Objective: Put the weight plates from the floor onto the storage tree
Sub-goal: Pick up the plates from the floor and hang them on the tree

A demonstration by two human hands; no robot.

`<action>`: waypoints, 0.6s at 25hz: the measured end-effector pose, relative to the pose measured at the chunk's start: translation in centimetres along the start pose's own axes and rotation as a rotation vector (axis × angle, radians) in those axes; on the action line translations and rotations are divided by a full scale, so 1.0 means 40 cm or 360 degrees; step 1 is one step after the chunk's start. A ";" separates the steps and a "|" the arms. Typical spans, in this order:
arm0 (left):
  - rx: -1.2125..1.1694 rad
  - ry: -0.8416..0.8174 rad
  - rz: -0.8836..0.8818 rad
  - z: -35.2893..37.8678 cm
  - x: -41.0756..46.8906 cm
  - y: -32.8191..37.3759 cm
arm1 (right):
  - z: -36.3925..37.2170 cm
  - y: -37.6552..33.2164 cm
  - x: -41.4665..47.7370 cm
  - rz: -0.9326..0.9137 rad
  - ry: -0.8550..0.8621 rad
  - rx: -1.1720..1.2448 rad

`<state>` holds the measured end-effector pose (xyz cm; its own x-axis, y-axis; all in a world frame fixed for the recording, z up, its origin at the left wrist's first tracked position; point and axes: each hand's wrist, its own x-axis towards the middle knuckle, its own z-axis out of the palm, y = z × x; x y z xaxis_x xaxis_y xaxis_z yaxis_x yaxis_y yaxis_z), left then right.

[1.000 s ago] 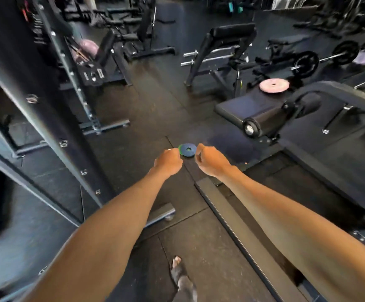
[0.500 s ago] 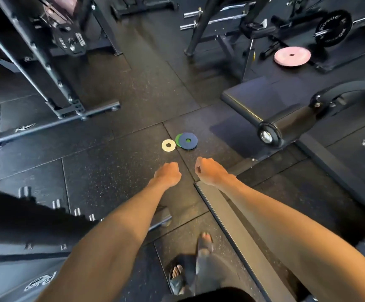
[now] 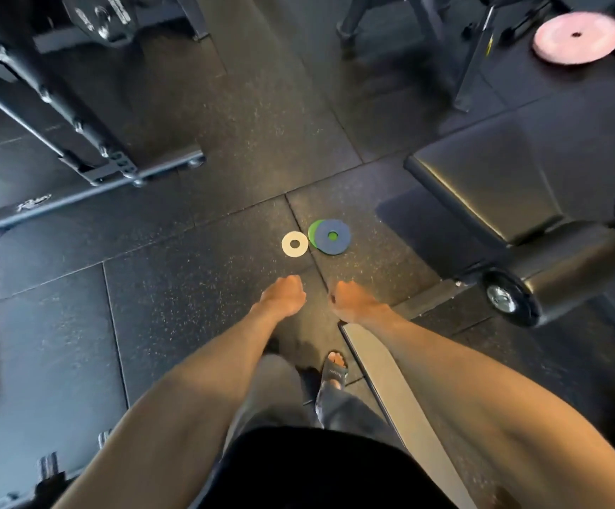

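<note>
Hovering over floor, my left hand and right hand, both curled tight, holding nothing. Just ahead I see white plate flat on floor, just beside blue plate stacked on green plate. Bench at right.

Floor, dark rubber tiles: white plate lying flat, just beside a blue plate stacked off-centre on a green plate. Left hand and right hand — fingers curled, empty, near the plates, not touching. Pink plate well apart, upper right. Rack left; bench right.
</note>
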<state>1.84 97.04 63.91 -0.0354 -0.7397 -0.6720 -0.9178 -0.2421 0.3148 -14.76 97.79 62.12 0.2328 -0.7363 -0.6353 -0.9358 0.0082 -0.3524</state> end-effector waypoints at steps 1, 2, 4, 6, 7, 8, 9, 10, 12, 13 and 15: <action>-0.0003 -0.0034 -0.0017 -0.015 0.033 0.007 | -0.014 0.003 0.035 0.0002 -0.0062 0.0004; 0.0019 -0.0067 -0.0040 -0.032 0.068 0.014 | -0.029 0.005 0.071 0.0005 -0.0116 -0.0023; 0.0007 -0.0115 -0.0068 -0.074 0.165 0.010 | -0.065 0.006 0.163 0.0029 -0.0156 0.0002; 0.0006 -0.0177 -0.0070 -0.111 0.268 0.000 | -0.094 0.004 0.258 0.0052 -0.0175 0.0045; 0.0026 -0.0214 -0.0050 -0.126 0.324 -0.003 | -0.108 0.003 0.305 0.0086 -0.0180 0.0064; 0.0036 -0.0241 -0.0019 -0.148 0.386 -0.001 | -0.127 0.003 0.360 0.0125 -0.0177 0.0095; 0.0022 -0.0254 0.0007 -0.167 0.441 0.001 | -0.147 0.003 0.406 0.0163 -0.0165 0.0125; 0.0004 -0.0262 0.0030 -0.186 0.493 0.005 | -0.166 0.004 0.453 0.0171 -0.0153 0.0122; -0.0011 -0.0303 0.0053 -0.211 0.593 0.007 | -0.189 0.005 0.534 0.0210 -0.0149 0.0172; -0.0003 -0.0323 0.0048 -0.214 0.649 0.008 | -0.199 0.007 0.574 0.0238 -0.0141 0.0203; 0.0001 -0.0389 -0.0004 -0.216 0.730 0.006 | -0.202 0.010 0.635 0.0279 -0.0135 0.0244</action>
<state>3.99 69.95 50.14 -0.1274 -0.5654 -0.8149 -0.9182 -0.2435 0.3125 -11.35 73.63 51.39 0.0981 -0.6553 -0.7490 -0.9143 0.2378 -0.3278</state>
